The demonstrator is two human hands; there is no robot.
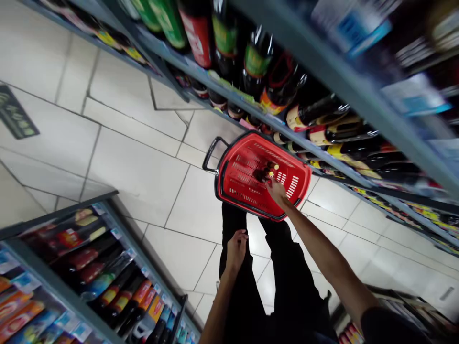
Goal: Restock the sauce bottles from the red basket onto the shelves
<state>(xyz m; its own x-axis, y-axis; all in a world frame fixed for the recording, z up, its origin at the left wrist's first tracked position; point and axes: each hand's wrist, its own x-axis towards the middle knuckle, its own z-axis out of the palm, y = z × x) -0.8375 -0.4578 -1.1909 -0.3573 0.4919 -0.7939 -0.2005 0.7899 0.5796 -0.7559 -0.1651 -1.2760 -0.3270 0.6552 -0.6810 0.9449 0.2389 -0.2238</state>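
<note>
A red plastic shopping basket with slotted walls and a black rim stands on the floor before my feet. Down inside it, my right hand has its fingers closed at the top of a dark bottle with a pale cap. Another pale cap shows close beside it; the bottles' lower parts are in shadow. My left hand hangs over my left thigh, holding nothing, with its fingers loosely bent and apart.
Beyond the basket runs a shelf of several dark and green bottles, its lower edge close to the basket. Another bottle shelf stands at lower left. Pale floor tiles lie between them. The basket's black handle sticks out to the left.
</note>
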